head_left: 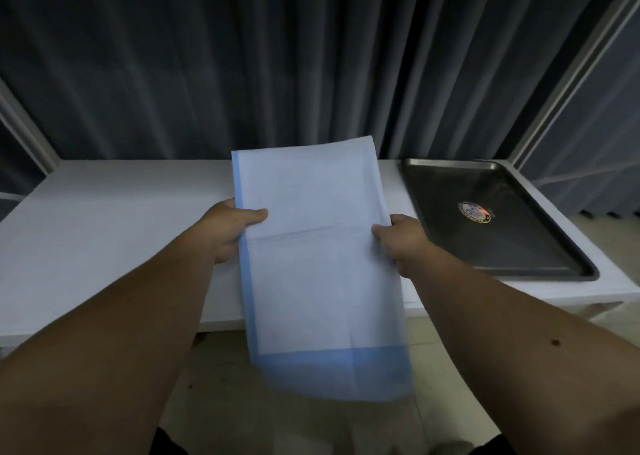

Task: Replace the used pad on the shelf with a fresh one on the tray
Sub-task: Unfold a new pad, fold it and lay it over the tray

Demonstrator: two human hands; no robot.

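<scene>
A white shelf (104,233) runs across in front of the dark curtain, its long front edge facing the person. At its right end lies a dark metal tray (550,262), flat on the surface and reaching from the back edge almost to the front edge, close to the right-hand corners. A round sticker (474,211) sits in the middle of the tray's bare bottom.

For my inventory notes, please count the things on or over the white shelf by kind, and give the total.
Pads: 1, the blue-edged pad, held by the left hand and the right hand
Trays: 1, the dark metal tray on the white shelf
Round stickers: 1, the sticker inside the tray
Total: 3
</scene>
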